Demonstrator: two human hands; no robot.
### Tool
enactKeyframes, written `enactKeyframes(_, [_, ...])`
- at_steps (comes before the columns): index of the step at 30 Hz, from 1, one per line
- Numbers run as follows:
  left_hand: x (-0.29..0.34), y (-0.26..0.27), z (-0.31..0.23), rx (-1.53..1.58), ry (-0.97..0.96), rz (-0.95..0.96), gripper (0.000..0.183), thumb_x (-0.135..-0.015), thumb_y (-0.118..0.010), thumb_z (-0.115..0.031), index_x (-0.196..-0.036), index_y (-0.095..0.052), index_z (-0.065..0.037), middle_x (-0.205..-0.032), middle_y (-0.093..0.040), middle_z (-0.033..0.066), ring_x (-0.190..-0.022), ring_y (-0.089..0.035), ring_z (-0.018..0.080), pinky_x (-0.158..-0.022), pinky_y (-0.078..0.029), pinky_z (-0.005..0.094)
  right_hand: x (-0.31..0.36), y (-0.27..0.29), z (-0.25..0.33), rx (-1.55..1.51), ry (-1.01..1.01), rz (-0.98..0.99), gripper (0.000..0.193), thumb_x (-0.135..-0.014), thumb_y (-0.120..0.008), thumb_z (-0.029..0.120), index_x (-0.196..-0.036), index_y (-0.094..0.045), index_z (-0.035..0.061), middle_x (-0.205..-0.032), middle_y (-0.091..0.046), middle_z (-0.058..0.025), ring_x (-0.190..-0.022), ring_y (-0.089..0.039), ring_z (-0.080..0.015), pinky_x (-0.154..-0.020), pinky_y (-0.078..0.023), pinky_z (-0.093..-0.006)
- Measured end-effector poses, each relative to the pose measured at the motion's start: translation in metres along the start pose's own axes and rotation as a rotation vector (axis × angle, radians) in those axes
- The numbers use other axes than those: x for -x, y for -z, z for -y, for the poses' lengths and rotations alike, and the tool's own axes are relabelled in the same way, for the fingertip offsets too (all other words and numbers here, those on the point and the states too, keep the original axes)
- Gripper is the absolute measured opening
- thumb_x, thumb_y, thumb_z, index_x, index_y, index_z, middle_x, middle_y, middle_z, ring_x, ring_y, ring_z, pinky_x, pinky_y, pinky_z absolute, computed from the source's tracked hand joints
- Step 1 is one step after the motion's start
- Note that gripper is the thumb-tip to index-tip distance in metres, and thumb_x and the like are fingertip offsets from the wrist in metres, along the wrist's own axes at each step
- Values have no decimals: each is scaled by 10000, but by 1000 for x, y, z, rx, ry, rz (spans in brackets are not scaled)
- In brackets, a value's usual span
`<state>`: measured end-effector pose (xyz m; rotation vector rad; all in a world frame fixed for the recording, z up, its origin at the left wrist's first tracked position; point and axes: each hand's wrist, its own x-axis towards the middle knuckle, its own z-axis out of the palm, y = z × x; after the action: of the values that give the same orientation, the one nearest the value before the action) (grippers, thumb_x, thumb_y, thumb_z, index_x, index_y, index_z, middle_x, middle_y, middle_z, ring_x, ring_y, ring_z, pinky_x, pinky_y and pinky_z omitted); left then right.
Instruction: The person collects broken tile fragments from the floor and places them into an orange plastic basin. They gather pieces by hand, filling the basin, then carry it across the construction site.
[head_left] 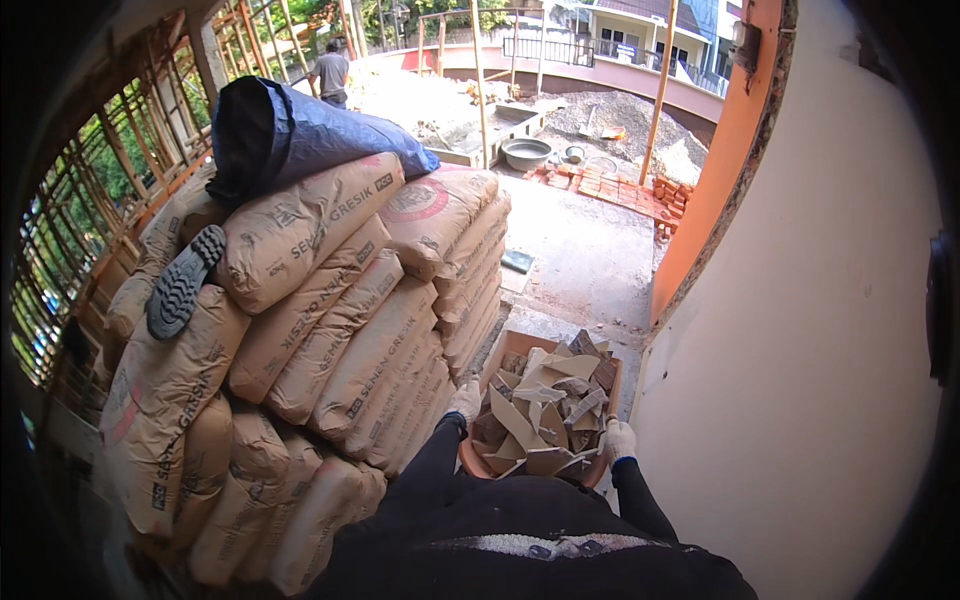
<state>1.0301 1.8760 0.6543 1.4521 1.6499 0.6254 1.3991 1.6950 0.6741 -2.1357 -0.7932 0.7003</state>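
Note:
Directly in front of my body is an orange-brown tub (472, 462), heaped with broken tile pieces (545, 400) in beige, grey and brown. My left hand (465, 399), in a whitish work glove, is closed at the tub's left side. On the right side my right hand (619, 440), gloved the same way, is closed at the rim. The fingers' undersides are hidden, as is the underside of the tub. Dark sleeves cover both of my forearms.
Stacked brown cement bags (330, 330) rise close on my left, topped by a blue tarp sack (320, 135) and a shoe (187, 280). A pale wall (800, 330) stands close on the right. Ahead lie red bricks (610, 190), a round basin (526, 152) and a gravel heap (630, 115). A person (332, 74) stands far left.

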Motion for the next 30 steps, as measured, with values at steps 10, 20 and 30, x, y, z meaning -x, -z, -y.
enactKeyframes(10, [-246,-47,-149,-178,4,221,582,-1137,-256,-462,-1445,-530,-51,-1424,-625,331,-1333,-597,508,-1140,-464,565,-260,-24,101,-135,19,-30,429,-1076,-638,389,-932,-689,-11,-735,-674,-112,-617,-665,-221,-569,-514,-412])
enactKeyframes(20, [-451,-128,-238,-328,-92,220,559,-1105,-409,-489,-1497,-470,-95,-1423,-640,310,-1308,-619,511,-1125,-473,552,-468,-25,193,24,59,-75,439,-1040,-681,391,-1002,-700,-46,-879,-738,-191,-801,-724,-278,-738,-557,-440])
enactKeyframes(30, [-588,-148,-369,-117,107,89,745,-1113,-176,-584,-1539,-540,-92,-1554,-543,306,-1472,-483,476,-1250,-356,518,-698,-44,279,110,77,125,528,-1007,-697,443,-1032,-725,-83,-912,-739,-192,-850,-701,-280,-796,-547,-433])
